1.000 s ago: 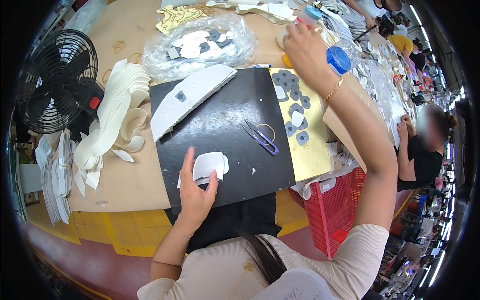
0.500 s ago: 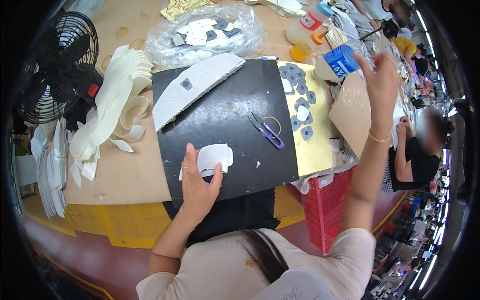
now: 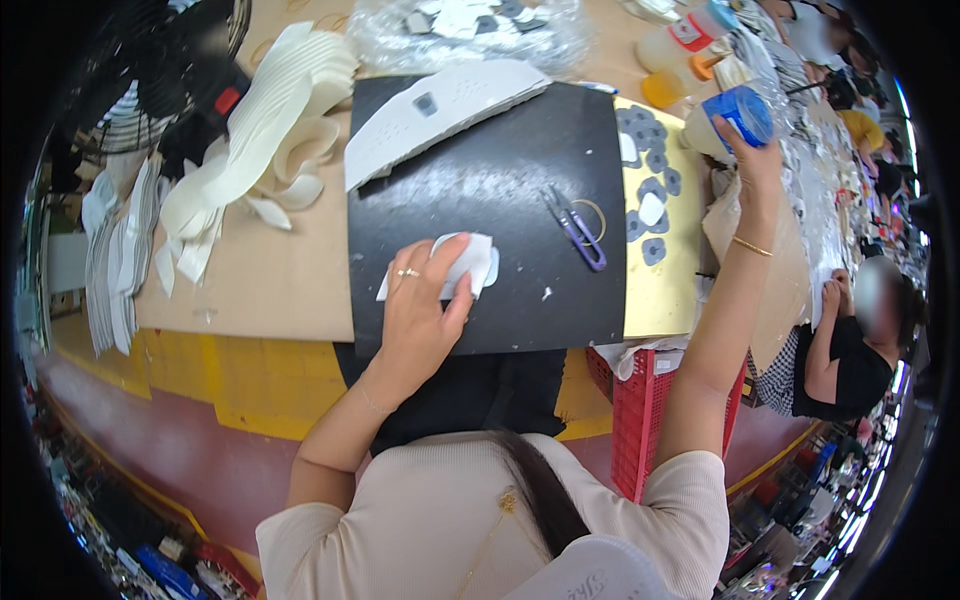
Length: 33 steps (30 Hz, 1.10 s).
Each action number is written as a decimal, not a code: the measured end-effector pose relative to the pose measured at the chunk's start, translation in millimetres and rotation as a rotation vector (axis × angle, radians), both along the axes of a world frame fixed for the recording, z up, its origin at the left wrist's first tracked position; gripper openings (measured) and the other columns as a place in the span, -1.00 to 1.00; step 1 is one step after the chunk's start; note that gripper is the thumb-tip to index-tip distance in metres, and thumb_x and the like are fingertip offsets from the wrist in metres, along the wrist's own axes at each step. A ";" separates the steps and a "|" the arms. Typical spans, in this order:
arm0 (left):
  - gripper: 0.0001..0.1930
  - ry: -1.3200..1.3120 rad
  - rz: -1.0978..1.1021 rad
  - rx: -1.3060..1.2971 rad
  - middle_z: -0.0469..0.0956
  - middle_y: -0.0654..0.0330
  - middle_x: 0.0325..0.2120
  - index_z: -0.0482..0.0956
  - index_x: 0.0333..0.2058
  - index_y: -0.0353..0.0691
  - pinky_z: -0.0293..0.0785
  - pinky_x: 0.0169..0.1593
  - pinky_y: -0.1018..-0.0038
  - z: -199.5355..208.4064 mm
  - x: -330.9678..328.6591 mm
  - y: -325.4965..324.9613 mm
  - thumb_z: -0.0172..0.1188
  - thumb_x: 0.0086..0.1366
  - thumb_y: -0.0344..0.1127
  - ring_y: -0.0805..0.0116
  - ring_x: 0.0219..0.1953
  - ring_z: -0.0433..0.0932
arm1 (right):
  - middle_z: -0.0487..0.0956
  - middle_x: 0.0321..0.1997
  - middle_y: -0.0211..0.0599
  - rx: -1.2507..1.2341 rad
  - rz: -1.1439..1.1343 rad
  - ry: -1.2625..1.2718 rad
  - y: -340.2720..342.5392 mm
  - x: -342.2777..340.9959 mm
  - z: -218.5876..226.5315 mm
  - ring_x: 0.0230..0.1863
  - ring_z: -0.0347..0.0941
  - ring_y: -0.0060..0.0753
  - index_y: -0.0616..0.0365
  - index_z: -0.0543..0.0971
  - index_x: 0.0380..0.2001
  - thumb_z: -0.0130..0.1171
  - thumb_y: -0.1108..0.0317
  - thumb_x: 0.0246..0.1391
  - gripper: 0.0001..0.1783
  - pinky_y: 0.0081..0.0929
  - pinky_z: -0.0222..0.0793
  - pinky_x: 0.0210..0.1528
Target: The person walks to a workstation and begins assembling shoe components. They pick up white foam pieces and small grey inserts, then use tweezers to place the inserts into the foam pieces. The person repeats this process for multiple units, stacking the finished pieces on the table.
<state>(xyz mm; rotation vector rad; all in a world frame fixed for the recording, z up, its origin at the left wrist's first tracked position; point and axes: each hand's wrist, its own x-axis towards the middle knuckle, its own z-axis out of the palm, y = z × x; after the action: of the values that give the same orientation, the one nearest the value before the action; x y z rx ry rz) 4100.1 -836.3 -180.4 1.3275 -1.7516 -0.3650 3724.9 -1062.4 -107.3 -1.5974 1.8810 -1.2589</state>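
Left hand (image 3: pixel 425 300): half-closed over the black mat (image 3: pixel 560 320), thumb and forefinger slightly apart with 1 curved white piece (image 3: pixel 478 256) held between them.
White piece: near the mat's front edge, partly covered by the hand; more white material shows at its left and right.
Right hand (image 3: pixel 757 165): raised to the blue-and-clear jar (image 3: pixel 738 115), thumb against its near side; the other fingers are hidden, so I cannot tell how firmly they close.
Jar: beyond the mat's right side, near 2 squeeze bottles, 1 amber (image 3: pixel 672 86) and 1 with a blue cap (image 3: pixel 688 36).
Thread snips (image 3: pixel 582 238): purple-handled, on the mat beside a rubber band (image 3: pixel 604 216).
White half-moon stack (image 3: pixel 450 108): across the mat's far left, 1 grey patch on top.
Yellow sheet (image 3: pixel 662 297): right of the mat, bearing grey pieces (image 3: pixel 655 160).
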 end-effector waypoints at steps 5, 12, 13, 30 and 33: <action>-0.55 -0.112 0.004 0.076 0.49 0.00 -0.13 0.58 -0.01 -0.12 0.35 0.04 0.17 2.0 1.5 4.3 0.30 0.06 -0.52 -0.02 -0.03 0.44 | 0.69 -0.15 -0.21 -0.128 -0.078 0.124 4.4 7.5 -12.2 -0.17 0.60 -0.40 0.27 0.66 -0.12 0.56 0.09 -0.18 -0.40 -0.46 0.46 -0.02; -0.62 -0.144 -0.010 0.061 0.50 0.01 -0.13 0.66 -0.13 -0.16 0.35 0.05 0.13 4.5 -2.5 4.2 0.35 -0.01 -0.50 -0.01 -0.02 0.45 | 0.71 -0.26 -0.20 -0.198 -0.377 0.125 4.4 -2.6 -9.1 -0.30 0.63 -0.41 0.30 0.69 -0.21 0.59 -0.08 -0.29 -0.31 -0.46 0.52 -0.19; -0.61 -0.144 -0.004 0.062 0.51 0.01 -0.13 0.66 -0.13 -0.16 0.35 0.05 0.14 4.3 -3.6 3.9 0.35 -0.01 -0.51 -0.01 -0.02 0.45 | 0.71 -0.26 -0.21 -0.244 -0.383 0.085 4.6 -3.3 -6.8 -0.33 0.62 -0.44 0.29 0.69 -0.22 0.59 -0.07 -0.28 -0.32 -0.48 0.52 -0.25; -0.65 -0.110 0.006 0.062 0.52 0.05 -0.15 0.66 -0.16 -0.20 0.35 0.03 0.17 4.3 -0.4 5.2 0.34 0.00 -0.52 0.01 -0.04 0.46 | 0.54 0.13 -0.25 -0.153 0.093 -1.009 141.2 102.3 -21.9 0.14 0.48 -0.21 0.13 0.40 0.18 0.26 -0.26 0.06 -0.18 -0.15 0.40 0.24; -0.65 -0.096 0.008 0.069 0.52 0.03 -0.15 0.68 -0.16 -0.19 0.37 0.01 0.17 3.1 -0.9 5.0 0.33 0.00 -0.53 0.01 -0.04 0.46 | 0.58 0.03 -0.19 0.046 0.213 -1.255 152.7 133.2 -47.4 0.03 0.55 -0.19 0.15 0.42 0.13 0.14 -0.23 0.18 -0.29 -0.14 0.49 0.13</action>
<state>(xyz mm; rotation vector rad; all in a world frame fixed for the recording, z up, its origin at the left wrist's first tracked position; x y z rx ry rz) 4099.2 -831.3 -177.3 1.4215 -1.8270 -0.3648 3858.1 -909.7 -154.8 -0.5958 0.8859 -1.5292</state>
